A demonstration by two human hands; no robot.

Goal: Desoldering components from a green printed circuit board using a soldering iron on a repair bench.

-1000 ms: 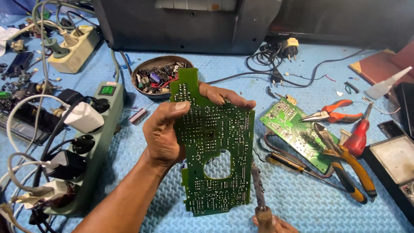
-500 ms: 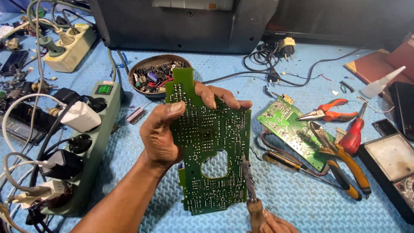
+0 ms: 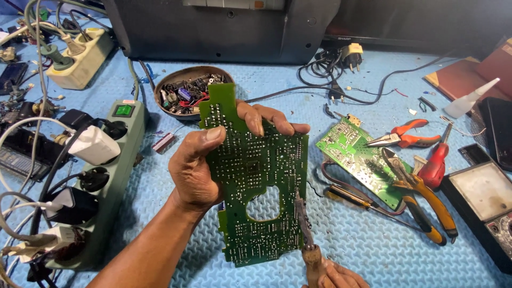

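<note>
— Where is the green circuit board [image 3: 255, 173] just now?

— Up off the bench [image 3: 368, 240], solder side toward us. Our left hand [image 3: 200, 170] has its grip closed on the board's left edge, thumb on the face, fingers wrapped over the top.

— And the soldering iron [image 3: 305, 221]?

— Our right hand [image 3: 333, 274] holds its wooden handle in a closed grip at the bottom of the view; the tip rests on the board just right of the round cut-out.

— How do we do this joint well?

— We judge it best to keep the board steady, perhaps braced, and lay the tip flat on one pad only. The joints sit close together, so a slip could bridge two.

— The second board [image 3: 352, 154] and the pliers [image 3: 421, 197]?

— Lying on the bench to the right, well apart from our work.
</note>
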